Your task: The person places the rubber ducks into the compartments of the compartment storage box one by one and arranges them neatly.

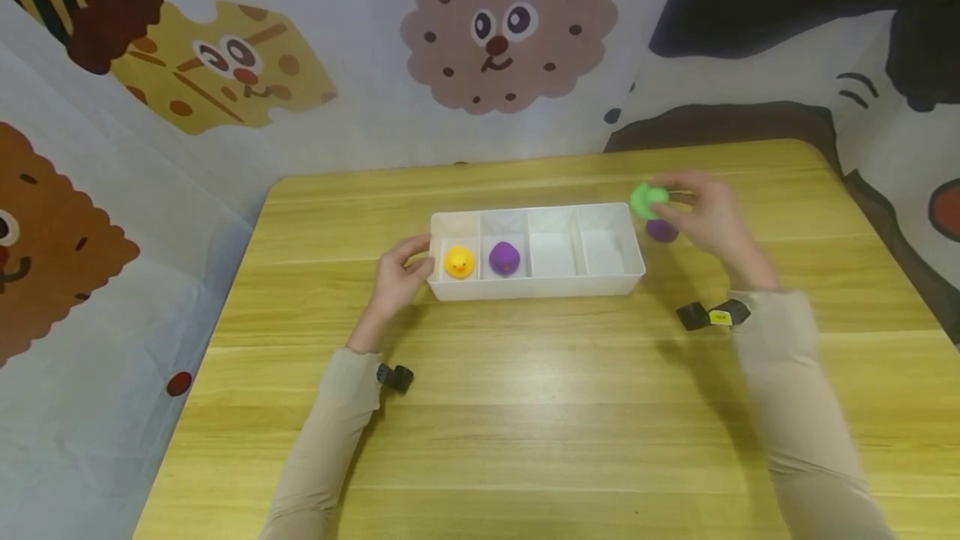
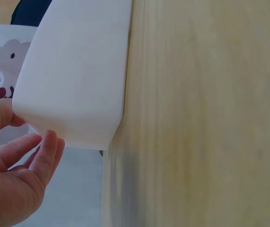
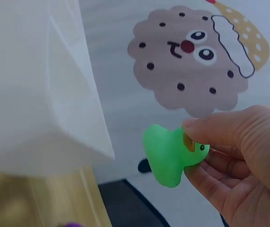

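A white box with four compartments (image 1: 536, 288) stands on the table. At its left end my left hand (image 1: 400, 275) holds the end wall; the left wrist view shows the thumb at the rim and fingertips (image 2: 49, 142) against the outside. A yellow rubber duck (image 1: 460, 262) sits in the leftmost compartment, a purple duck (image 1: 505, 258) in the one beside it. My right hand (image 1: 705, 215) pinches a green rubber duck (image 3: 165, 153) by its head, just off the box's right end. Below that hand, a second purple thing (image 1: 662, 230) lies on the table, partly hidden.
The wooden table (image 1: 525, 407) stretches in front of the box. Behind it hangs a cloth printed with cartoon food (image 1: 510, 40). A small black camera (image 1: 693, 316) sits by the right wrist, another (image 1: 395, 377) by the left.
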{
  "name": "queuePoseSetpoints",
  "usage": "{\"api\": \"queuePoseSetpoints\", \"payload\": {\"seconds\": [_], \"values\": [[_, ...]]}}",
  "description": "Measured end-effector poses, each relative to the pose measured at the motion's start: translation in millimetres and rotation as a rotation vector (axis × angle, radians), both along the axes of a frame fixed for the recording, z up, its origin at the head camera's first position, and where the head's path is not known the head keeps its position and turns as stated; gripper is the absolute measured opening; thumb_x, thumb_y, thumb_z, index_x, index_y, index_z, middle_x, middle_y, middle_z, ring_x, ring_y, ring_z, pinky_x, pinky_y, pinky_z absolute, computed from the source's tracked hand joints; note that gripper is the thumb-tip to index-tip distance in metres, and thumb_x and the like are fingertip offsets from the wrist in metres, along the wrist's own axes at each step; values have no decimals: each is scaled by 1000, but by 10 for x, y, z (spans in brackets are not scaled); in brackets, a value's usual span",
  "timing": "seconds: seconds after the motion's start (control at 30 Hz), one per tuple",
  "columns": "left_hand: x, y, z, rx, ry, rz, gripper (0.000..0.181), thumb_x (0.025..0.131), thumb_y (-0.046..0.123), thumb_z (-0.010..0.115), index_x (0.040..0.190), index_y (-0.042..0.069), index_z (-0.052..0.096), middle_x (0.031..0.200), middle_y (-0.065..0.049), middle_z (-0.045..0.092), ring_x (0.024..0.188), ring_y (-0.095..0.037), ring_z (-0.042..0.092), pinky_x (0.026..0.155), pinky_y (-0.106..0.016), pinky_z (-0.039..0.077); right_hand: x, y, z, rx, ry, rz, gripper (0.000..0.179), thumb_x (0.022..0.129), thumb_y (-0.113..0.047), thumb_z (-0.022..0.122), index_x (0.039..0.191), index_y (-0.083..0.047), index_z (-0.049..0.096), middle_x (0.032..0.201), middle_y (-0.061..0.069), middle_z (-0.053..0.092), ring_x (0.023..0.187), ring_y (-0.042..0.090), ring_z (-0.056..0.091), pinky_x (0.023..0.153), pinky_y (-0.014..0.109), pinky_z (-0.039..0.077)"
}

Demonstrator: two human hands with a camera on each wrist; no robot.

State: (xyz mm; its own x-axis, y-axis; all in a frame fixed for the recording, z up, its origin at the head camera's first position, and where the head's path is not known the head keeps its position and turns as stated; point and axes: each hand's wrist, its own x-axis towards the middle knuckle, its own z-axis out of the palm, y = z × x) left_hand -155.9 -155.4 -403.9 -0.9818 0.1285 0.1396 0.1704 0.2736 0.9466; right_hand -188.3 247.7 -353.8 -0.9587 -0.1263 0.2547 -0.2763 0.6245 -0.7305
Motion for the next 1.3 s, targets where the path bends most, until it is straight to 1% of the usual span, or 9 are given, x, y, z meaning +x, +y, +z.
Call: {"api": "queuePoseSetpoints", "payload": {"seconds": [0.1, 0.17, 0.27, 0.4, 0.53, 0.67, 0.87, 1.0, 1.3], "values": [[1, -3, 2, 10, 5, -2, 37, 86, -12, 53, 122, -19, 49, 126, -36, 46, 118, -47, 46, 96, -45, 46, -27, -92, 9, -1, 5, 15, 31, 82, 2, 68, 112, 7, 61, 111, 22, 60, 104, 37, 57, 89, 35, 53], [1, -5, 0, 13, 6, -2, 37, 87, -12, 53, 122, -19, 49, 126, -37, 46, 118, -48, 46, 96, -46, 46, -43, -153, 14, -7, 15, 30, 31, 82, 3, 68, 111, 7, 62, 110, 21, 60, 104, 37, 58, 89, 40, 52], [-2, -9, -1, 16, 3, -1, 36, 87, -11, 53, 122, -19, 49, 126, -36, 46, 118, -47, 46, 96, -45, 46, -59, -231, 14, -13, 22, 48, 30, 82, 3, 67, 111, 6, 62, 110, 21, 60, 103, 37, 59, 82, 30, 56], [-3, -10, 1, 20, -5, -1, 37, 87, -11, 53, 123, -19, 49, 127, -36, 46, 119, -47, 45, 97, -46, 46, -92, -323, -1, -33, 22, 88, 30, 82, 4, 67, 111, 7, 62, 109, 21, 60, 101, 36, 59, 76, 13, 53], [-3, -9, 6, 22, -12, -1, 37, 87, -12, 52, 123, -19, 48, 127, -36, 45, 119, -47, 45, 97, -46, 46, -124, -418, -14, -36, 36, 135, 31, 81, 5, 66, 111, 8, 61, 109, 21, 60, 99, 32, 58, 88, 24, 53], [-8, -13, 6, 19, -11, -4, 38, 87, -12, 53, 123, -19, 47, 128, -35, 45, 119, -47, 45, 97, -47, 46, -131, -521, -17, -34, 56, 186, 30, 81, 5, 67, 110, 9, 61, 108, 22, 60, 98, 32, 58, 89, 41, 53], [-19, -21, -7, 30, -8, -11, 37, 86, -11, 53, 123, -19, 48, 127, -36, 45, 118, -47, 45, 97, -46, 46, -147, -674, -76, -65, 77, 263, 28, 78, 9, 69, 104, 11, 62, 105, 24, 61, 95, 34, 58, 86, 41, 54], [-23, -22, -17, 38, -8, -13, 38, 86, -12, 53, 123, -19, 48, 127, -36, 45, 119, -48, 45, 96, -44, 47, -158, -753, -135, -85, 73, 306, 26, 77, 9, 70, 103, 10, 63, 105, 24, 62, 95, 36, 60, 85, 47, 54], [-21, -20, -15, 32, -8, -12, 38, 86, -12, 52, 123, -20, 47, 127, -36, 45, 119, -48, 45, 96, -43, 47, -161, -878, -267, 23, -17, 352, 27, 81, 2, 69, 107, 6, 62, 108, 21, 63, 99, 35, 61, 89, 41, 54]]}}
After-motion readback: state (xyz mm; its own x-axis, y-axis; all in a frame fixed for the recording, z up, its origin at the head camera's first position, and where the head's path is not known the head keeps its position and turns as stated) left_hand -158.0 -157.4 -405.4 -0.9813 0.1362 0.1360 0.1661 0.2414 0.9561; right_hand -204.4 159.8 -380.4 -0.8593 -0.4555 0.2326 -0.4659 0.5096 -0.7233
